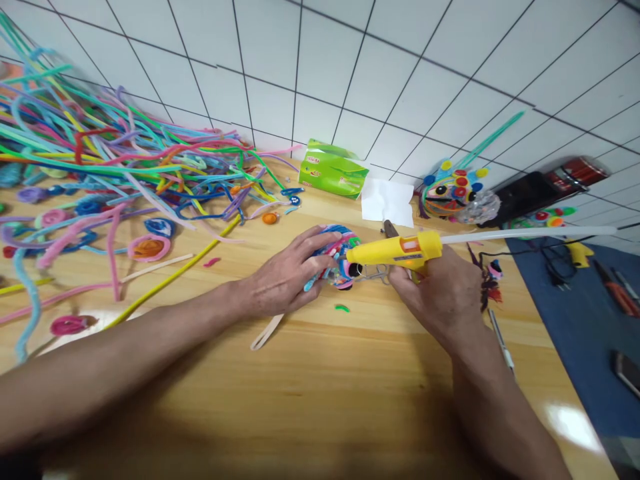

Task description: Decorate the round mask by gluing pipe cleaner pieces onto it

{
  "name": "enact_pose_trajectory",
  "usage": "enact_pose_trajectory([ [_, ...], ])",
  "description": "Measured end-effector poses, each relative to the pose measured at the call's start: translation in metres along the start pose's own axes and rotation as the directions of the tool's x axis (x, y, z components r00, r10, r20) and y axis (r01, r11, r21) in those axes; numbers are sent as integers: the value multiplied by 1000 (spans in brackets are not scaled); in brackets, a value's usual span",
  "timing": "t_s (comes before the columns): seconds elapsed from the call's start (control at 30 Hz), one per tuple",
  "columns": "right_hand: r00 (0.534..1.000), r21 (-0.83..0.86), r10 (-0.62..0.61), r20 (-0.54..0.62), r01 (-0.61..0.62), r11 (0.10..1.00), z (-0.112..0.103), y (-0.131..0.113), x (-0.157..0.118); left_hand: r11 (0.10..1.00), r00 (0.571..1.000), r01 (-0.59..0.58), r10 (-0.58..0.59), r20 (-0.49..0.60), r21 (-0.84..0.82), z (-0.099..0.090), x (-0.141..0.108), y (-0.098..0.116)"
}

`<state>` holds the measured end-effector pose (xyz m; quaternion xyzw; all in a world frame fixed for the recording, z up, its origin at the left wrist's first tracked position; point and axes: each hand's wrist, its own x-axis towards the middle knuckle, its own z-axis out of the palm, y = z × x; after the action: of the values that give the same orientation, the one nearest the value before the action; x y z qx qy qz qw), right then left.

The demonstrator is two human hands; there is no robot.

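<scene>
My left hand (pixel 285 277) has its fingers wrapped over a small multicoloured craft piece (pixel 343 243) of blue, pink and green strands, with a black round spot on its right side. In my right hand (pixel 445 287) is a yellow glue gun (pixel 400 250), its nozzle pointing left and touching or almost touching the piece. A long whitish glue stick (pixel 525 233) sticks out of the gun's back toward the right. Thin wire shows between the piece and my right hand. A pale looped strip (pixel 267 331) lies below my left hand.
Many pipe cleaners (pixel 150 160) heap at the left. Behind stand a green packet (pixel 333 172) and a white paper (pixel 387 200). A decorated craft face (pixel 450 193) is at the back right. A pen (pixel 501 340), pliers (pixel 617 287) and a phone (pixel 627 372) lie to the right.
</scene>
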<state>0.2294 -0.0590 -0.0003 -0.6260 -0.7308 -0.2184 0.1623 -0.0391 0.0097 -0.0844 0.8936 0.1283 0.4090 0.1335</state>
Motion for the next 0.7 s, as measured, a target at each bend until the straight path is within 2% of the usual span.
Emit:
enact_pose_trajectory([
  [0.3, 1000, 8, -28, -7, 28, 1000, 0, -1, 1, 1000, 1000, -26, 26, -15, -16, 0, 1, 0],
  [0.53, 999, -42, -30, 37, 31, 999, -4, -4, 1, 999, 999, -38, 37, -18, -28, 1, 1, -1],
  [0.7, 1000, -39, -23, 11, 24, 999, -6, -6, 0, 1000, 1000, -18, 18, -13, -25, 1, 0, -2],
])
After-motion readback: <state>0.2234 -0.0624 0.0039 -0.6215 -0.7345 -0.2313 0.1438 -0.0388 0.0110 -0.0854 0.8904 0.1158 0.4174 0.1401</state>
